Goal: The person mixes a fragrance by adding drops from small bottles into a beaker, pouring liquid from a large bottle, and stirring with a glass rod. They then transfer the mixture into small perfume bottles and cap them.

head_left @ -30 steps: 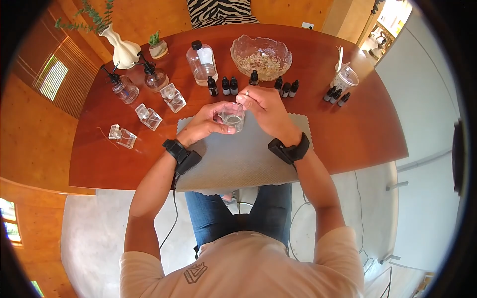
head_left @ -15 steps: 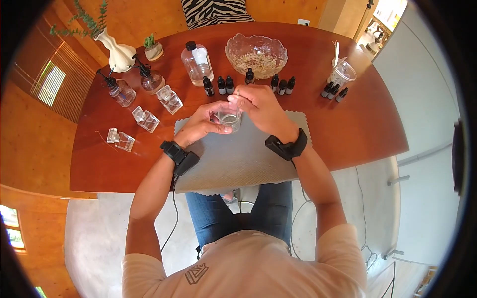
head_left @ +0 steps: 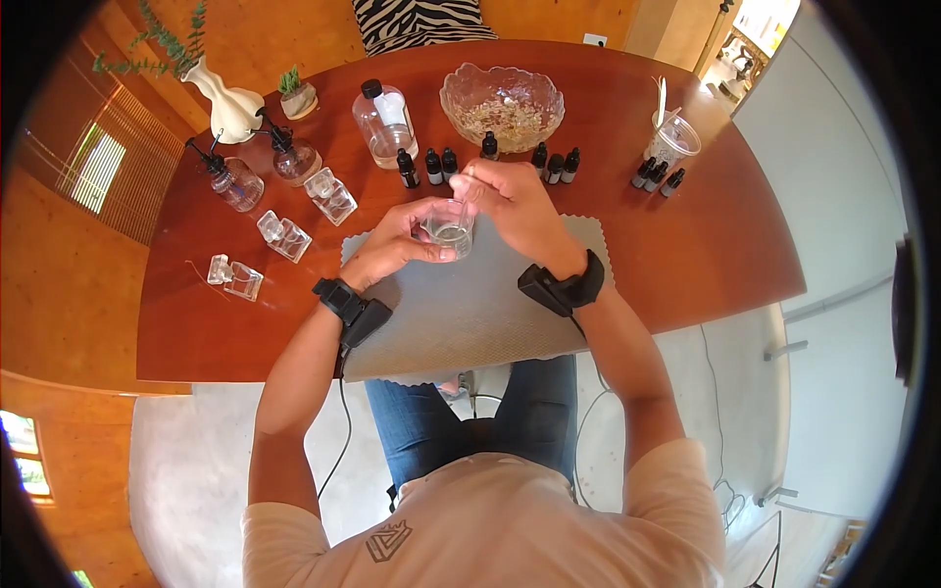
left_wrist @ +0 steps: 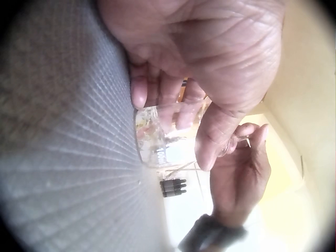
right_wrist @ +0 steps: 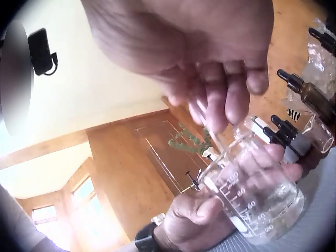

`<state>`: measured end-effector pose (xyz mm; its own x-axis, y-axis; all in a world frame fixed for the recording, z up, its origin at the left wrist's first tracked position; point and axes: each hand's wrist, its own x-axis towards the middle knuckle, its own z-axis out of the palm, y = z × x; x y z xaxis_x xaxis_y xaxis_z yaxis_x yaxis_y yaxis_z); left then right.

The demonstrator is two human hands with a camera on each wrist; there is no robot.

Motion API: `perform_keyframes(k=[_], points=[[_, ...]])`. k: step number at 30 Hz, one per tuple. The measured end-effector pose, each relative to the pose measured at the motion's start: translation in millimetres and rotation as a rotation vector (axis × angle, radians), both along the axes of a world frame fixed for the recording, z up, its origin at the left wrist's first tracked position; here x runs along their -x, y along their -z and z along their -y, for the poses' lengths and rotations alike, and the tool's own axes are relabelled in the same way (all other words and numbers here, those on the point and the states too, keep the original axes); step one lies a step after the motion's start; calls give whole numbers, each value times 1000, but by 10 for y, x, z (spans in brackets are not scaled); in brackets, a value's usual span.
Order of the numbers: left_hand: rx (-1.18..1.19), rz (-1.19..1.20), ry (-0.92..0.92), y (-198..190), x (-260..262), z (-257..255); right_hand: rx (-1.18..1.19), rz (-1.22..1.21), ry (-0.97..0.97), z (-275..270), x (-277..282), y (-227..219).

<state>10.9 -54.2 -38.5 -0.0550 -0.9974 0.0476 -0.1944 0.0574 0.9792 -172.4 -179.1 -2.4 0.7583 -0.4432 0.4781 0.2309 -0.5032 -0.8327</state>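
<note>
My left hand (head_left: pixel 402 238) grips a clear glass beaker (head_left: pixel 453 237) around its side, thumb in front and fingers behind. White measuring marks run up the beaker wall, and a little clear liquid lies at the bottom, as the right wrist view shows. Above the rim, my right hand (head_left: pixel 520 209) pinches a thin pale stirring rod (right_wrist: pixel 213 127) that slants down into the beaker. Under both hands lies a grey scalloped mat (head_left: pixel 461 304). Small black-capped dropper bottles (head_left: pixel 434 167) stand just beyond the hands.
Behind stand a large clear bottle (head_left: pixel 384 127) and a glass bowl (head_left: pixel 502 108) of dry flakes. Square glass bottles (head_left: pixel 284 237), pump bottles (head_left: pixel 235 184) and a white vase (head_left: pixel 235 113) are at left. A plastic cup (head_left: pixel 674 142) and several small bottles (head_left: pixel 657 176) sit at right.
The head view has shifted slightly, moving the table things leftward in it. My right fingers have moved a little left over the beaker's rim. My left hand keeps its hold.
</note>
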Motion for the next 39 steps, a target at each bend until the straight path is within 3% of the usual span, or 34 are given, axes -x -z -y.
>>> perform_keyframes(k=[2, 5, 8, 14, 17, 20, 23, 26, 29, 32, 38, 39], points=[[-15, 20, 6, 17, -20, 2, 136, -22, 111, -15, 11, -28], [-25, 19, 4, 5, -10, 0, -23, 9, 67, -42, 20, -45], [-34, 29, 3, -33, 3, -3, 118, -35, 32, 4, 17, -21], [-6, -3, 15, 3, -8, 2, 153, -103, 157, -59, 42, -47], [-11, 15, 12, 6, -17, 1, 4, -119, -115, 14, 55, -34], [3, 15, 7, 35, -25, 9, 158, -37, 175, -57, 24, -26], [-27, 10, -1, 30, -11, 12, -112, -19, -124, 20, 74, -33], [-11, 29, -12, 41, -31, 9, 129, -34, 168, 12, 47, -18], [-7, 18, -6, 19, -19, 3, -71, -41, -113, -1, 67, -14], [-2, 25, 7, 20, -22, 4, 82, -20, 27, -19, 59, -3], [-2, 46, -2, 65, -41, 17, 2, -82, -99, 32, 81, 7], [-2, 64, -1, 86, -59, 21, 4, -56, -43, 24, 81, 17]])
